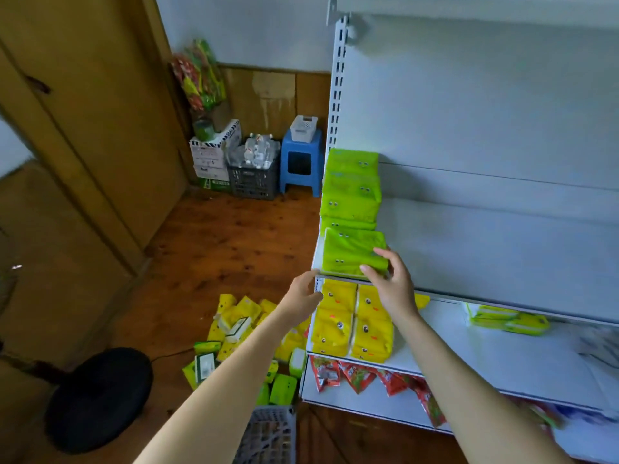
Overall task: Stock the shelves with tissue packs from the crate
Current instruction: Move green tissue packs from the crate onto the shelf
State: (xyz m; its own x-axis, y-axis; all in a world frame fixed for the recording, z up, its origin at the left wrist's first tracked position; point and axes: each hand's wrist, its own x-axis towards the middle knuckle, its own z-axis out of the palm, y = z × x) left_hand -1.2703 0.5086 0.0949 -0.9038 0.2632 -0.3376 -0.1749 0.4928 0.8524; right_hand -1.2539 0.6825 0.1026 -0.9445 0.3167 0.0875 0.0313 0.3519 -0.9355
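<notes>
A row of green tissue packs point(351, 195) lies on the left end of a white shelf point(485, 249). My right hand point(392, 279) holds the right end of the nearest green pack point(348, 251) at the shelf's front edge, fingers and thumb curled on it. My left hand point(303, 293) hovers at the shelf's left front corner, fingers relaxed, holding nothing. Yellow tissue packs point(351, 324) fill the left of the shelf below. A grey crate point(268, 437) stands on the floor under my arms, and loose yellow and green packs point(234, 336) lie scattered beside it.
Red snack bags point(365, 380) hang on the bottom shelf. More green packs point(509, 321) lie further right on the lower shelf. A black round fan base point(100, 396) sits on the floor at left. A blue stool point(301, 162), dark crate point(254, 179) and boxes stand by the far wall.
</notes>
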